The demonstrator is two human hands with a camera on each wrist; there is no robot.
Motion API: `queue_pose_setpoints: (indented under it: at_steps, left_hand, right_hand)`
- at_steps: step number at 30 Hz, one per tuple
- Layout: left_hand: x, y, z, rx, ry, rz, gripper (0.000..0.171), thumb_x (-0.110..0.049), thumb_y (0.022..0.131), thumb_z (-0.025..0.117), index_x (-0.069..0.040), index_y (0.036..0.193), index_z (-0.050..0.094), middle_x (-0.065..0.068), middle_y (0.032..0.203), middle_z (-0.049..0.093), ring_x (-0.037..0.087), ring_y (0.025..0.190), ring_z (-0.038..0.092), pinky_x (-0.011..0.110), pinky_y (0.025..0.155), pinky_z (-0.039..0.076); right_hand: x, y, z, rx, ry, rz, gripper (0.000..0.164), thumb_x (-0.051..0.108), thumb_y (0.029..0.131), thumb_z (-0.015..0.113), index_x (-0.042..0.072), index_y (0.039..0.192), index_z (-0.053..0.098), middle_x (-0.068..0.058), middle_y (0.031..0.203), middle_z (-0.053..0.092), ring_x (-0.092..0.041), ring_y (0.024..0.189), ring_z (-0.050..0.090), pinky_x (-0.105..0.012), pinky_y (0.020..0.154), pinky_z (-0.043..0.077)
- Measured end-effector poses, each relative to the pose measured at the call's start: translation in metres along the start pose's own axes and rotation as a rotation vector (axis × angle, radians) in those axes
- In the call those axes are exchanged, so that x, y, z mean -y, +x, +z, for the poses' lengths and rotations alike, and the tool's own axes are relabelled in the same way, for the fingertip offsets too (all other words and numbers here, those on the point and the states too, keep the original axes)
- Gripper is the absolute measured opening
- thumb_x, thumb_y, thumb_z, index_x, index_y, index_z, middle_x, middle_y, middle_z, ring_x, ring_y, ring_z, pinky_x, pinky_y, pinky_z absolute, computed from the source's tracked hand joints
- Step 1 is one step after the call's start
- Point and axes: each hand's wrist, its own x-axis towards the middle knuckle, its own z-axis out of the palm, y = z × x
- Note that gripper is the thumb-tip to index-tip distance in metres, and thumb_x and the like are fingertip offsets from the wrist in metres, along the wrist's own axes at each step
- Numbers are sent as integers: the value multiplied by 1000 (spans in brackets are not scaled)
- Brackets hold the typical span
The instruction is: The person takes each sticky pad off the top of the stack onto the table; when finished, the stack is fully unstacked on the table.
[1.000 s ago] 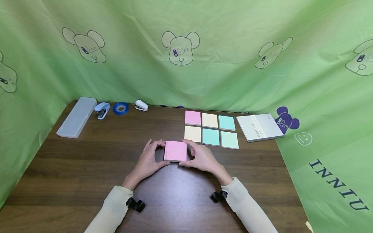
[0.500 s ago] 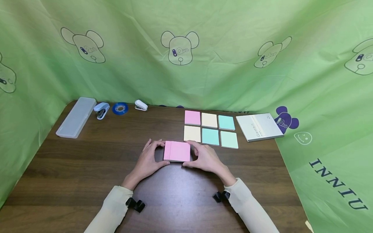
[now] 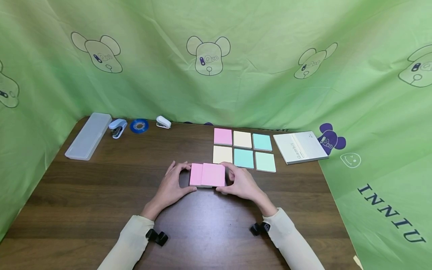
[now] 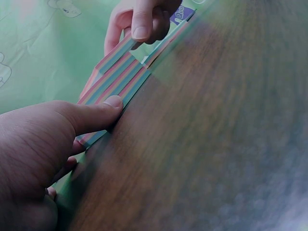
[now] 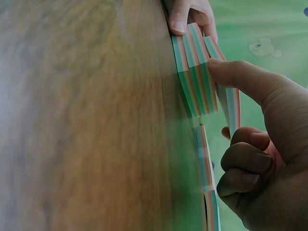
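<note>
In the head view, a stack of sticky note pads (image 3: 195, 174) with a pink top stands on the table before the person. My left hand (image 3: 173, 183) grips its left side between thumb and fingers. The top pink pad (image 3: 214, 175) is shifted right across the stack, and my right hand (image 3: 240, 183) pinches it at front and back edges. Both wrist views show striped pad edges in pink, yellow and blue-green. The left wrist view has the left thumb (image 4: 113, 101) against the lower pads. In the right wrist view, the pinched pad (image 5: 233, 108) sticks out past the stack.
Several single pads lie in two rows behind the right hand, among them a turquoise pad (image 3: 243, 158). A white notebook (image 3: 300, 147) lies right of them. At the back left are a translucent case (image 3: 89, 135), a blue stapler (image 3: 117, 128), blue tape (image 3: 139, 126) and a white stapler (image 3: 163, 122).
My right hand has moved right with the top pink pad, baring more of the pink pad beneath. The left hand and the lower stack have stayed in place.
</note>
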Motion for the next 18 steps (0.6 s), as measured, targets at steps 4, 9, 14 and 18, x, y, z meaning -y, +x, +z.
queue_pose_setpoints:
  at_steps: [4, 9, 14, 18]
  left_hand:
    - [0, 0, 1, -1, 5, 4, 70, -15, 79, 103, -3, 132, 60, 19, 156, 64, 36, 154, 53, 55, 141, 14]
    - [1, 0, 0, -2, -3, 5, 69, -15, 79, 103, -2, 132, 60, 20, 155, 64, 36, 154, 53, 55, 141, 13]
    - [1, 0, 0, 0, -4, -1, 69, -15, 80, 103, -3, 132, 60, 20, 155, 65, 36, 154, 53, 55, 141, 13]
    - [1, 0, 1, 1, -3, 2, 69, -15, 80, 103, -3, 132, 60, 20, 154, 65, 36, 154, 53, 56, 141, 13]
  right_hand:
    - [-3, -3, -3, -3, 22, 8, 83, 33, 76, 103, 10, 147, 66, 11, 75, 39, -3, 68, 33, -24, 63, 31]
    - [-7, -8, -8, -20, 47, 10, 82, 31, 76, 103, 9, 146, 66, 12, 75, 37, -3, 68, 32, -24, 64, 32]
    - [-13, -12, -12, -35, 58, 16, 81, 29, 75, 104, 10, 145, 67, 12, 74, 36, -3, 68, 32, -24, 65, 33]
    - [-18, -15, -15, -38, 62, 16, 81, 28, 75, 104, 12, 145, 67, 11, 75, 35, -4, 69, 33, -25, 65, 32]
